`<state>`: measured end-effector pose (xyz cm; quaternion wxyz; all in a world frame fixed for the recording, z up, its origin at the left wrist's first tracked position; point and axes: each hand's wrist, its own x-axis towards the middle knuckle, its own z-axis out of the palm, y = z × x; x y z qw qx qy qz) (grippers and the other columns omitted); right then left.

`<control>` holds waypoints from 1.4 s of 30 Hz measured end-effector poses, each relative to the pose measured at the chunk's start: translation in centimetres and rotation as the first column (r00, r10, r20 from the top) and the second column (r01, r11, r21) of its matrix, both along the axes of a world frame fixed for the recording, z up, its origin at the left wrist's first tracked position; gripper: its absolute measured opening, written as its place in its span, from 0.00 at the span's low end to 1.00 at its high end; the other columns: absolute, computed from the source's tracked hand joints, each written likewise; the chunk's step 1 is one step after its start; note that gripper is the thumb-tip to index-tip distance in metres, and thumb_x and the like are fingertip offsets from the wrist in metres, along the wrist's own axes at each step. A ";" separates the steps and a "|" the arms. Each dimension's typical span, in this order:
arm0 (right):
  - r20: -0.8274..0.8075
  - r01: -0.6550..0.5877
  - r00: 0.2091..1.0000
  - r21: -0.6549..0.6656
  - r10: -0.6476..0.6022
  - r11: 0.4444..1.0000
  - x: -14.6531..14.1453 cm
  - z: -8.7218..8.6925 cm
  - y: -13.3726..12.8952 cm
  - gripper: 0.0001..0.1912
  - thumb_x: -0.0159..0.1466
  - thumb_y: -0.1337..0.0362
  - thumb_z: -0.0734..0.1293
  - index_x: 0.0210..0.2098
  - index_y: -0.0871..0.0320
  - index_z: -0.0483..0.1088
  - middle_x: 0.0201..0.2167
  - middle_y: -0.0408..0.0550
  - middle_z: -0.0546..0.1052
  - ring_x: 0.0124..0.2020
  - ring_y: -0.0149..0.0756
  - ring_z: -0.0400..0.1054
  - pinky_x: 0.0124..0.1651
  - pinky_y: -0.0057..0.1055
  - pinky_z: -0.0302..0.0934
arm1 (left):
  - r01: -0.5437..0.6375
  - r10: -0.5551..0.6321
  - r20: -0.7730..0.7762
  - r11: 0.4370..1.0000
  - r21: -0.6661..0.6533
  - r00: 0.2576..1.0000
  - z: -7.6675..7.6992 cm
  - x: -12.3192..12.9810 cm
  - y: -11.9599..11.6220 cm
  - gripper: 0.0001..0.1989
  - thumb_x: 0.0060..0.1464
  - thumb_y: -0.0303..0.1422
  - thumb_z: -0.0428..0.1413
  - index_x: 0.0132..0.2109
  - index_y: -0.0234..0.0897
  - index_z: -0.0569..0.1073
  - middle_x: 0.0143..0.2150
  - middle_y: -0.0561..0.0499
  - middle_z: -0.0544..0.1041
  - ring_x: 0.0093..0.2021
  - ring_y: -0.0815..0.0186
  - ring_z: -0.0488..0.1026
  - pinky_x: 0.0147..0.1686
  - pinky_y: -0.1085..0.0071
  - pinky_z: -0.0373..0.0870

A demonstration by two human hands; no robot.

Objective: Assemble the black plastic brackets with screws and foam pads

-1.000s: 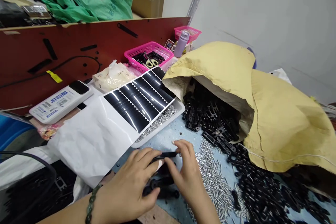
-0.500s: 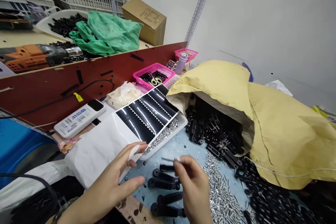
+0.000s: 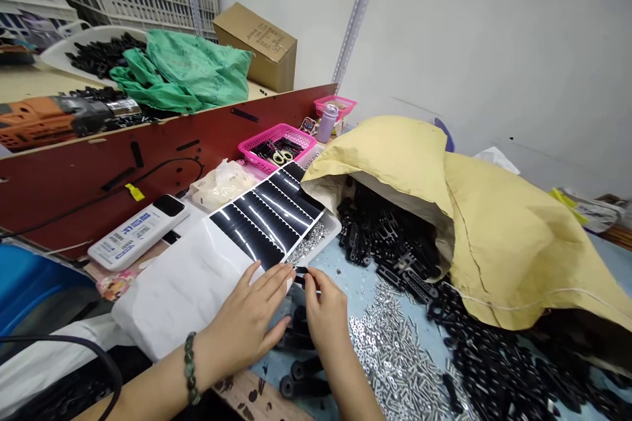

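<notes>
My left hand point(image 3: 244, 322), with a green bead bracelet point(image 3: 190, 368) on its wrist, and my right hand point(image 3: 323, 312) meet at a small black plastic part point(image 3: 300, 275), pinched between their fingertips. Just behind my left fingers lies a sheet of glossy black strips point(image 3: 266, 214) on white backing paper point(image 3: 182, 289). Past it sits a white tray of silver screws point(image 3: 310, 243). Below my hands, several black bar-shaped parts point(image 3: 299, 368) lie on the blue mat point(image 3: 353, 283), partly hidden by my right wrist.
Loose silver screws and nuts point(image 3: 395, 355) lie to the right, beside black parts spilling from a yellow sack point(image 3: 494, 223). A red board point(image 3: 123, 174) stands behind, with a pink basket holding scissors point(image 3: 276, 148). A white box point(image 3: 137, 231) and a blue bin point(image 3: 34, 283) are left.
My hands have come together on the small black part. Half a second ago they were apart, with my right fingers pinching something thin. The view has also swung slightly left.
</notes>
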<state>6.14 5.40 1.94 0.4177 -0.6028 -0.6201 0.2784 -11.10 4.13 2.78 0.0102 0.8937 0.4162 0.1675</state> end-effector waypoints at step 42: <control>0.471 -0.366 0.858 0.279 0.205 0.888 7.4 -3.9 -11.3 0.26 0.70 0.65 0.55 0.67 0.49 0.49 0.63 0.50 0.63 0.63 0.49 0.59 0.63 0.61 0.50 | 0.066 0.108 0.360 0.896 -0.439 0.927 -0.8 3.9 -6.2 0.34 0.44 0.33 0.60 0.59 0.37 0.61 0.54 0.41 0.67 0.56 0.49 0.63 0.58 0.51 0.61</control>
